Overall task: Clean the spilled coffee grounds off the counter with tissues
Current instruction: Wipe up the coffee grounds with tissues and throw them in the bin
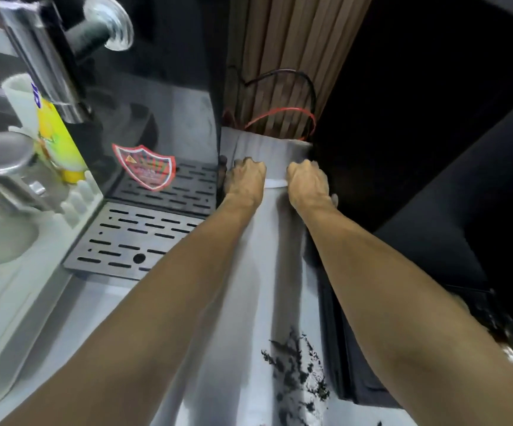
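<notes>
Dark coffee grounds (pixel 298 373) lie scattered on the pale counter (pixel 258 302) near its front right, between my forearms. Both arms reach to the back of the counter. My left hand (pixel 246 179) and my right hand (pixel 307 182) sit side by side with fingers curled down over a white tissue (pixel 275 182), and a white strip of it shows between them. The image is blurred, so I cannot tell whether the tissue is a roll or a loose sheet. The fingertips are hidden.
A coffee machine with a slotted metal drip tray (pixel 126 238) stands to the left. A yellow-green carton (pixel 55 133) and a metal jug (pixel 3 161) stand further left. Red and black cables (pixel 283 115) hang behind the tissue. A dark appliance (pixel 433 241) borders the counter's right side.
</notes>
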A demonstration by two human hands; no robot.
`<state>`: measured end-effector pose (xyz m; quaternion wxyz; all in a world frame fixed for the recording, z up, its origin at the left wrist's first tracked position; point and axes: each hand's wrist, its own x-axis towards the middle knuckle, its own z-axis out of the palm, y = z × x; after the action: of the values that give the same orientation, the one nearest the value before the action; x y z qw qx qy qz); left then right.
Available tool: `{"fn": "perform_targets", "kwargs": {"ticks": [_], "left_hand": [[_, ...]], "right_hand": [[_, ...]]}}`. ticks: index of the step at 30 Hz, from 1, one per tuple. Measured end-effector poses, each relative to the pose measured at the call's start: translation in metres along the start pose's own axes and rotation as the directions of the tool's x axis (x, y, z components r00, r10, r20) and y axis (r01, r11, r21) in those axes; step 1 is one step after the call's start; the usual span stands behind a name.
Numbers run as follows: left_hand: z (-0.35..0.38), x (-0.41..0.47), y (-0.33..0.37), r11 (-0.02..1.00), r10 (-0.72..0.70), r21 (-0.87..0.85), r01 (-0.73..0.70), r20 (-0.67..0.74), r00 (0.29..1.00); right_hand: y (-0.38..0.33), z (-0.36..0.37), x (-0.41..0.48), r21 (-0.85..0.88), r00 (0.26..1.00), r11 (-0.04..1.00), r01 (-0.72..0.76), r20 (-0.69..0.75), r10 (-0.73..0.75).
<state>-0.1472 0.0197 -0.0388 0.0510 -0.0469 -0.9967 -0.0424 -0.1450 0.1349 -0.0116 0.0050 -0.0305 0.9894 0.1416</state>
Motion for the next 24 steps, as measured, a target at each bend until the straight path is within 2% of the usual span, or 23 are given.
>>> {"fn": "perform_targets", "kwargs": {"ticks": [4, 10, 15, 21, 24], "left_hand": [[0.005, 0.001, -0.001, 0.996, 0.064, 0.068, -0.059, -0.074, 0.995], [-0.001, -0.035, -0.004, 0.981, 0.121, 0.154, -0.122, 0.015, 0.993], [-0.011, -0.082, -0.005, 0.952, 0.182, 0.237, -0.192, 0.061, 0.981], [-0.027, -0.151, 0.008, 0.958, 0.193, 0.192, -0.212, 0.115, 0.974], [-0.030, -0.189, 0.008, 0.958, 0.227, 0.149, -0.245, 0.133, 0.965]], "right_hand": [[-0.010, 0.005, -0.008, 0.048, 0.998, 0.998, 0.045, 0.031, -0.046], [-0.008, -0.006, -0.032, 0.086, 0.996, 0.992, 0.087, 0.014, -0.089], [-0.012, -0.007, -0.072, 0.051, 0.982, 0.981, 0.188, -0.019, -0.188], [-0.008, 0.000, -0.142, 0.023, 0.952, 0.952, 0.305, -0.028, -0.305], [-0.004, -0.002, -0.178, 0.022, 0.941, 0.942, 0.336, 0.039, -0.337]]}}
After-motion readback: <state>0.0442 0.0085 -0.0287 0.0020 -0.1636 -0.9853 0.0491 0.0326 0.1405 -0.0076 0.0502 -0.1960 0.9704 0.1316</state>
